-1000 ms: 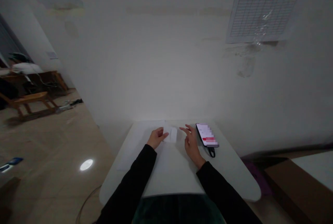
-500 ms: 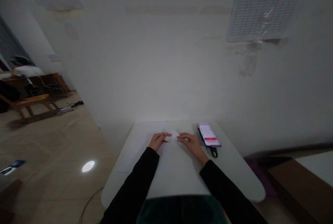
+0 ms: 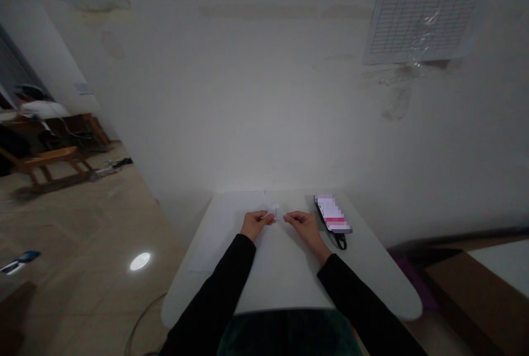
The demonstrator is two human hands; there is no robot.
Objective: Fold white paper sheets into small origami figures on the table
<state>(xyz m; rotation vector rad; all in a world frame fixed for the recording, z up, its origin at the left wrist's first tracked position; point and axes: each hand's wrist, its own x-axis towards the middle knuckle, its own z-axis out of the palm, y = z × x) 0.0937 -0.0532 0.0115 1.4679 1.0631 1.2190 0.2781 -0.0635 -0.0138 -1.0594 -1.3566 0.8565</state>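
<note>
**Q:** Item location?

**A:** Small white paper piece is btwn both hands, above a white paper sheet on a white table. Too small to confirm any fold, or whether it clears the sheet.

**Q:** Hand state?

**A:** L hand is grasping the piece's left end in a fingertip pinch. R hand is grasping the right end the same way. Neither is clenched into a fist; neither has released.

**Q:** Handling assessment?

**A:** Judged sound. Best practice here: fingertips only, hands level, light even tension, so the paper doesn't crease or tear. Avoid pressing the palms in.

**Q:** Arm pose?

**A:** Black L sleeve and black R sleeve angle inward from the near table edge and converge at centre. Wrists are low, slightly bent; the hands are near each other, apart except via the piece.

**Q:** Adjacent items?

**A:** Smartphone, screen pixelated, lies just right of R hand, w/ dark strap at its near end. Neither hand touches it.
</note>
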